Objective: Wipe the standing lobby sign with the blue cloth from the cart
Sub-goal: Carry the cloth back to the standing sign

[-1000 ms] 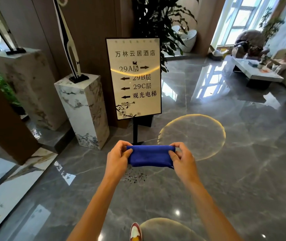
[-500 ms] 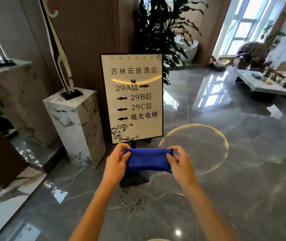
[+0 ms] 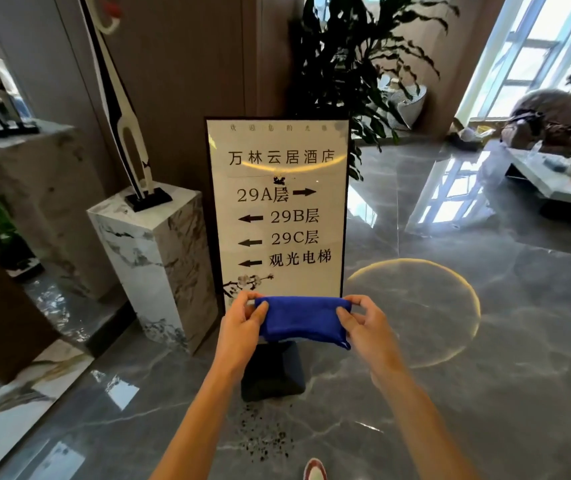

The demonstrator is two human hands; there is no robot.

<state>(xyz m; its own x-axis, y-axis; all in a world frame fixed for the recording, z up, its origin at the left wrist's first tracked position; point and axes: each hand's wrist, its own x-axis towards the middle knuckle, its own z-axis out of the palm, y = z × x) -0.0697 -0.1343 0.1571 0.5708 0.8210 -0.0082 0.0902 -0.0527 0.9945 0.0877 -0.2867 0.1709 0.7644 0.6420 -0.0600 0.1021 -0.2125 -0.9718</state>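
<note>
The standing lobby sign (image 3: 277, 209) is a cream panel in a black frame with black lettering and arrows, upright on a dark square base (image 3: 272, 372). A folded blue cloth (image 3: 299, 322) is stretched in front of the sign's lower edge. My left hand (image 3: 240, 329) pinches its left end and my right hand (image 3: 363, 327) pinches its right end. The cloth hides the sign's bottom edge and post. No cart is in view.
A white marble pedestal (image 3: 152, 268) with a tall sculpture stands just left of the sign, a taller one (image 3: 34, 202) further left. A large potted plant (image 3: 357, 64) rises behind. Glossy grey marble floor (image 3: 450, 393) spreads right toward a low table (image 3: 554, 181). My shoe (image 3: 314, 471) shows below.
I have walked closer to the sign, which now looms larger and nearer. Both hands keep the same grip on the blue cloth, now level with the sign's bottom edge.
</note>
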